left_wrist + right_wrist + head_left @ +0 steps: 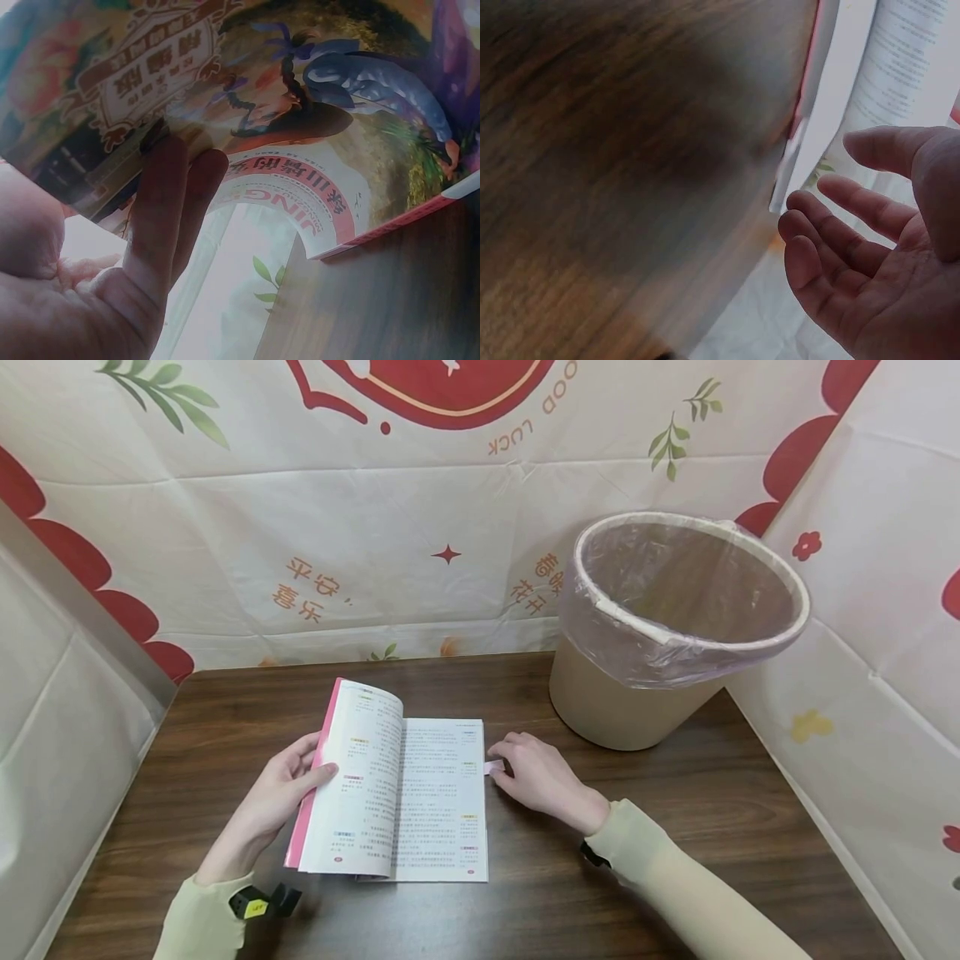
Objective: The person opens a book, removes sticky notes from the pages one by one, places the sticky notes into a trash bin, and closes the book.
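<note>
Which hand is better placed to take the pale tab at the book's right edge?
Likely the right hand: it is right beside the tab. The left hand is across the book, holding its raised left side.

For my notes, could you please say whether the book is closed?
No, the book is open, the left hand gripping its left side.

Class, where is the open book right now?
In the head view, the open book lies on the brown table, left of centre, its raised left part held by the left hand, the right hand beside its right edge.
</note>
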The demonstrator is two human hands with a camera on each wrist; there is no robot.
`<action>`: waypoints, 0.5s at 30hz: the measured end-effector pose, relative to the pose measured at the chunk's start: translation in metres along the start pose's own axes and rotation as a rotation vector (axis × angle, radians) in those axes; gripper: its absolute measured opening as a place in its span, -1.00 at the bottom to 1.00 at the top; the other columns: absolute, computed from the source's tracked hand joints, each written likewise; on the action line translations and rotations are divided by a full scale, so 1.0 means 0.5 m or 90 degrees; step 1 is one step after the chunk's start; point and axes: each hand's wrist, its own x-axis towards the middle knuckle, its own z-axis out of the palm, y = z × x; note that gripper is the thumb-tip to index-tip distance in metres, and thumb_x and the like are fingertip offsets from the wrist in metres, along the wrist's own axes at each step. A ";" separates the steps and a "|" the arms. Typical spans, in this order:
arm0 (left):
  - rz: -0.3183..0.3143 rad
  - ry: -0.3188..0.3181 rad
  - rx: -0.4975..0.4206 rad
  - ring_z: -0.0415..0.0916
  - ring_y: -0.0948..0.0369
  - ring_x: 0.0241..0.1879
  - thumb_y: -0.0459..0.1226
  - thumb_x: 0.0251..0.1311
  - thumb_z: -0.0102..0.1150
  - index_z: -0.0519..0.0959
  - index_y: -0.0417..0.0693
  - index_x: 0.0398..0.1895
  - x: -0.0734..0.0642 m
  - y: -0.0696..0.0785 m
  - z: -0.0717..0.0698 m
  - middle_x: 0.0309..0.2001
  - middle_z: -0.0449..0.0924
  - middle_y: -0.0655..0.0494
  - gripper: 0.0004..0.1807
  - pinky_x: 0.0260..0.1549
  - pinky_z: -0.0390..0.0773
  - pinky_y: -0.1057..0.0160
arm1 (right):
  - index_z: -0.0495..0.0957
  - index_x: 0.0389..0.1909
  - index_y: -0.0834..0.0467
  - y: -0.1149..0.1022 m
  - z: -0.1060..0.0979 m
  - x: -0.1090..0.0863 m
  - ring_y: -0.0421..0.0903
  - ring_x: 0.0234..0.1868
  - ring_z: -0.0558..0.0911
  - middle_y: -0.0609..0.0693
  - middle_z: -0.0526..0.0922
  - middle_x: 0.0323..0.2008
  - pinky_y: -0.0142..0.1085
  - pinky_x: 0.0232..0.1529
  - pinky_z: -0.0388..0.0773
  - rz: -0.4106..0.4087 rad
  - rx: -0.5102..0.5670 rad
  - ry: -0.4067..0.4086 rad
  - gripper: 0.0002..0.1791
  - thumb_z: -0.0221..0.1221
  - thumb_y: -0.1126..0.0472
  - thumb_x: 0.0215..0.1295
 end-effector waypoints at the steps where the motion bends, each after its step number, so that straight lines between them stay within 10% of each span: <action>1: 0.000 0.000 0.000 0.83 0.29 -0.25 -0.29 0.53 0.13 0.10 -0.33 0.58 0.000 0.000 0.000 -0.09 0.77 0.44 -0.31 -0.25 0.82 0.21 | 0.76 -0.02 0.15 0.001 0.003 0.001 -0.14 -0.24 0.56 -0.02 0.74 -0.19 -0.26 -0.24 0.57 0.000 -0.002 -0.002 -0.76 0.33 0.16 0.38; 15: 0.002 0.001 0.003 0.83 0.30 -0.26 -0.32 0.52 0.11 0.11 -0.34 0.57 0.002 0.000 -0.001 -0.10 0.77 0.43 -0.32 -0.27 0.82 0.21 | 0.75 0.01 0.18 0.003 0.022 0.018 -0.07 -0.16 0.64 0.03 0.74 -0.14 -0.18 -0.15 0.64 0.004 -0.006 -0.024 -0.74 0.33 0.18 0.38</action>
